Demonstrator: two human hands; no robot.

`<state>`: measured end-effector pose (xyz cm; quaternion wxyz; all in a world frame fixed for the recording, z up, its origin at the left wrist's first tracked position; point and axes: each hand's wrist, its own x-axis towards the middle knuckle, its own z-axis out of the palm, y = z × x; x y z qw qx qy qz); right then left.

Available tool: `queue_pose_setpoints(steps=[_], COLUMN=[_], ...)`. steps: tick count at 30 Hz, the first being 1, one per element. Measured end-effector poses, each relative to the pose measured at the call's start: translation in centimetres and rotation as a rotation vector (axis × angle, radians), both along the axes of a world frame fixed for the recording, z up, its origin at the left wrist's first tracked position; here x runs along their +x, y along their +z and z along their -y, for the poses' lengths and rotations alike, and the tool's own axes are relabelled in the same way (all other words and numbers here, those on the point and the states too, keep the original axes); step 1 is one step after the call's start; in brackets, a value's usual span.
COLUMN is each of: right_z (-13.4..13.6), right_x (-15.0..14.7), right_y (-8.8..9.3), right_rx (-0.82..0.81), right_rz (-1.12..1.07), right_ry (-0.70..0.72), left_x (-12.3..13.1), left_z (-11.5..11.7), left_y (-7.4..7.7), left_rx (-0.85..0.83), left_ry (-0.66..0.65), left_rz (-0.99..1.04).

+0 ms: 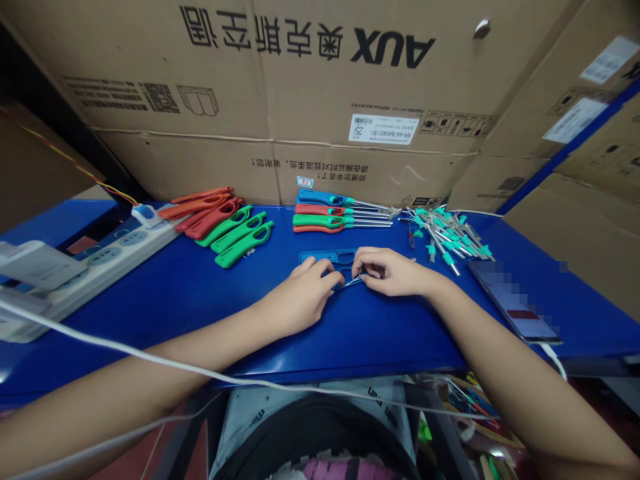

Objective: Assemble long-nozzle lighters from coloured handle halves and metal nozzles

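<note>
My left hand (304, 293) and my right hand (387, 270) meet over the middle of the blue table (200, 293). Both have curled fingers pinching a thin metal wire part (350, 283) between them. Just behind the fingers lies a blue plastic handle shell (327, 257), flat on the table. Whether the wire part touches the shell I cannot tell.
Red and green handle shells (225, 223) lie at back left. Assembled tools (340, 213) with metal rods lie behind the hands. A pile of teal-tipped metal pieces (450, 233) sits at back right. A phone (515, 300), a power strip (100, 260), a white cable (125, 353), and cardboard boxes (300, 100) surround these.
</note>
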<state>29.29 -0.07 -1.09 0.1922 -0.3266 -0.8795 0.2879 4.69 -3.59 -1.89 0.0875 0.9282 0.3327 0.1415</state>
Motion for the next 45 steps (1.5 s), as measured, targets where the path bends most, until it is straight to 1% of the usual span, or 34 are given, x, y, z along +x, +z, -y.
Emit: queue_pose_setpoints(steps=[7, 18, 22, 26, 38, 42, 45], right_z=[-0.03, -0.05, 0.03, 0.10, 0.24, 0.25, 0.23], right_x=[-0.02, 0.06, 0.06, -0.01, -0.43, -0.34, -0.37], right_y=[-0.09, -0.10, -0.01, 0.11, 0.13, 0.34, 0.34], right_rx=[-0.011, -0.049, -0.030, -0.018, 0.025, 0.016, -0.001], right_rz=[-0.014, 0.007, -0.011, 0.017, 0.081, 0.068, 0.070], right_ry=[0.009, 0.021, 0.017, 0.029, 0.030, 0.044, 0.028], left_x=[0.18, 0.26, 0.25, 0.32, 0.41, 0.42, 0.42], left_z=[0.39, 0.56, 0.51, 0.57, 0.79, 0.78, 0.76], left_y=[0.17, 0.27, 0.19, 0.18, 0.34, 0.31, 0.28], left_rx=[-0.015, -0.013, 0.004, 0.017, -0.006, 0.000, 0.003], left_ry=[0.032, 0.031, 0.036, 0.046, 0.059, 0.056, 0.057], left_rz=[-0.013, -0.024, -0.022, -0.038, -0.054, -0.056, -0.058])
